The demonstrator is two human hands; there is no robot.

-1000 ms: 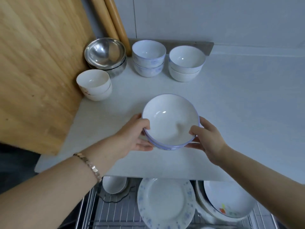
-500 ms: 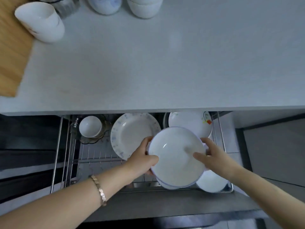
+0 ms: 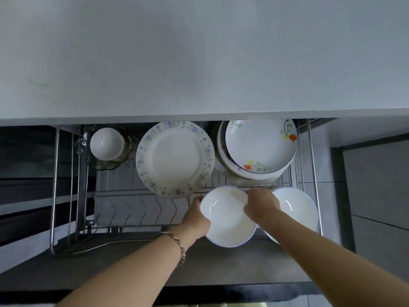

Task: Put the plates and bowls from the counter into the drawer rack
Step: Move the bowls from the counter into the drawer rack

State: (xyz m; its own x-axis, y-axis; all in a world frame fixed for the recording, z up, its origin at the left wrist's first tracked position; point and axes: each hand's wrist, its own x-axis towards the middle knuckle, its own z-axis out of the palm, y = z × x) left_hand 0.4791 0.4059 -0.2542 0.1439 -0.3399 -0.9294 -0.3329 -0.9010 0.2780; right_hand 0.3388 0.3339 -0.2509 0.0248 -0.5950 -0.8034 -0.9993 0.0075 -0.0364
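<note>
A white bowl with a thin blue rim (image 3: 228, 218) is low over the front right of the wire drawer rack (image 3: 73, 173). My left hand (image 3: 195, 217) grips its left edge and my right hand (image 3: 261, 206) grips its upper right edge. Right beside it another white bowl (image 3: 296, 209) lies in the rack, partly hidden by my right forearm. Whether the held bowl rests on the rack I cannot tell.
The grey counter (image 3: 199, 52) overhangs the rack's back. In the rack stand a blue-speckled plate (image 3: 174, 158), a stack of flower-painted plates (image 3: 259, 149) and a small white cup (image 3: 106, 144) at back left. Wire dividers (image 3: 137, 209) fill the front left.
Both hands carried the bowl from the counter down into the drawer rack, lowering it to the front right beside the other white bowl. My view tipped down from the counter.
</note>
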